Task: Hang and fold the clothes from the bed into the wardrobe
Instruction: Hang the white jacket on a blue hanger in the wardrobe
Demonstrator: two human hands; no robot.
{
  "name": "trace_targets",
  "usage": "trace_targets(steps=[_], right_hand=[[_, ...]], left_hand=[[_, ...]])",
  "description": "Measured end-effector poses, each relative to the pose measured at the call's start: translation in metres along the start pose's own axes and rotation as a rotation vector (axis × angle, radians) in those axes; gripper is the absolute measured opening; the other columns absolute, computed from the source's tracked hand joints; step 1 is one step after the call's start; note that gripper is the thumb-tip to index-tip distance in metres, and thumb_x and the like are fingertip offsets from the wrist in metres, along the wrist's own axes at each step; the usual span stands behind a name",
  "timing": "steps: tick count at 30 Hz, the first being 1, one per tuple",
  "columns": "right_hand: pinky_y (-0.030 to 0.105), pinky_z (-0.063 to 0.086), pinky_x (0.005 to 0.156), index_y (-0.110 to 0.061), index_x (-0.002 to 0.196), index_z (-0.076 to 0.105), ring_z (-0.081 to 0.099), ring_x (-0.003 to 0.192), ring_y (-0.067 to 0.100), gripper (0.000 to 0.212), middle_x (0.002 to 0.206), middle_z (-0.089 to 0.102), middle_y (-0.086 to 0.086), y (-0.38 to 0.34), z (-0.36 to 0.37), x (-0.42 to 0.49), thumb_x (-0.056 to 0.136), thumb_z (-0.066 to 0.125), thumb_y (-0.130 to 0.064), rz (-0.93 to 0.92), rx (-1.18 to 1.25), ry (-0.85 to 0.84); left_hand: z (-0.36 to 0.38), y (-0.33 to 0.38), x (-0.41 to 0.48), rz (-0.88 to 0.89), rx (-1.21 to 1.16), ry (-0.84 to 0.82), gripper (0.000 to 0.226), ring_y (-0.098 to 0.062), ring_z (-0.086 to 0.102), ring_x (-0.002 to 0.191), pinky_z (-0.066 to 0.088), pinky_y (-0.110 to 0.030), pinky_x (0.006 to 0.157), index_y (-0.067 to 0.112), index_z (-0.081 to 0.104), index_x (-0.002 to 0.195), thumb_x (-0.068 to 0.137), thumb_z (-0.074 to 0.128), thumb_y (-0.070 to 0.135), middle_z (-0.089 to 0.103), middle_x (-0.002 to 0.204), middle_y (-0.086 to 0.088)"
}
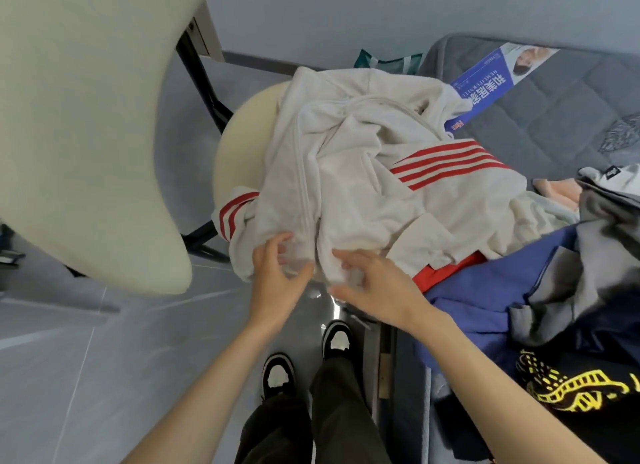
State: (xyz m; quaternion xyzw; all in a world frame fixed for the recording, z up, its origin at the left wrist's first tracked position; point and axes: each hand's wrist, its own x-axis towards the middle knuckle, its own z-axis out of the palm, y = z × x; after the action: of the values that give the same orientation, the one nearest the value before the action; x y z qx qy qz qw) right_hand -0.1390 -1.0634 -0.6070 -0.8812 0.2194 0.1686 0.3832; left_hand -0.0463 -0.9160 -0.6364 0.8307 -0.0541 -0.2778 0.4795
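Observation:
A cream zip jacket [360, 173] with red stripes on its sleeves lies spread over a round cream stool [242, 145] and the bed's edge. My left hand [277, 276] pinches the jacket's lower hem left of the zip. My right hand [374, 287] grips the hem right of the zip. On the bed to the right lie a blue garment [491, 290], a grey garment [595, 256] and a black garment with a yellow print [571, 394]. No wardrobe is in view.
A cream chair back [86, 134] fills the left, with black frame legs [204, 83] behind it. A blue printed sheet [485, 86] lies on the grey mattress [554, 110]. A green bag [388, 62] stands by the wall. My feet [304, 356] are on grey tiles.

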Motion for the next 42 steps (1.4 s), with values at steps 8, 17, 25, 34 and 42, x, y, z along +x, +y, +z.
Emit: trace_targets(steps=[8,17,25,34,42], right_hand=[[0.027,0.051,0.068,-0.016,0.093,0.062,0.057,0.071,0.013,0.004,0.085,0.063,-0.001,-0.006,0.036,-0.015,0.094,0.059,-0.017,0.730,0.998,0.053],[0.023,0.048,0.069,-0.018,0.113,0.062,0.056,0.093,0.013,0.032,0.111,0.062,-0.004,-0.010,0.064,-0.002,0.084,0.073,-0.023,0.841,1.381,0.045],[0.017,0.048,0.070,-0.006,0.113,0.061,0.060,0.075,0.005,0.036,0.085,0.068,-0.003,-0.007,0.071,-0.022,0.080,0.071,-0.018,0.623,1.522,0.016],[0.026,0.051,0.091,0.003,0.105,0.067,0.065,0.092,0.018,0.053,0.105,0.068,0.016,-0.015,0.068,-0.035,0.065,0.085,-0.026,0.505,1.651,-0.058],[0.013,0.051,0.059,-0.012,0.076,0.073,0.065,0.068,0.004,0.010,0.076,0.071,0.002,-0.025,0.070,-0.045,0.068,0.074,-0.018,0.469,1.558,0.123]], left_hand=[[0.000,-0.030,-0.007,-0.796,-0.824,-0.039,0.030,-0.021,0.051,0.113,0.046,-0.035,0.089,0.014,0.051,0.120,0.093,0.060,0.020,0.054,0.123,-0.006],[0.008,-0.011,0.012,-0.812,-0.843,-0.099,0.014,-0.006,0.046,0.069,0.043,-0.018,0.067,0.016,0.060,0.088,0.083,0.072,0.022,0.053,0.077,0.005],[-0.034,-0.013,-0.009,-0.592,-0.850,-0.132,0.015,-0.005,0.065,0.077,0.052,-0.015,0.065,0.014,0.063,0.101,0.086,0.066,0.012,0.070,0.085,0.004],[-0.033,-0.003,-0.034,-0.524,-0.750,-0.267,0.008,-0.005,0.066,0.069,0.053,-0.013,0.065,0.013,0.064,0.079,0.081,0.070,0.007,0.069,0.073,0.002],[-0.021,-0.004,-0.047,-0.471,-0.691,-0.248,0.025,-0.006,0.051,0.065,0.042,-0.018,0.065,0.015,0.068,0.079,0.060,0.078,0.028,0.063,0.067,0.006]])
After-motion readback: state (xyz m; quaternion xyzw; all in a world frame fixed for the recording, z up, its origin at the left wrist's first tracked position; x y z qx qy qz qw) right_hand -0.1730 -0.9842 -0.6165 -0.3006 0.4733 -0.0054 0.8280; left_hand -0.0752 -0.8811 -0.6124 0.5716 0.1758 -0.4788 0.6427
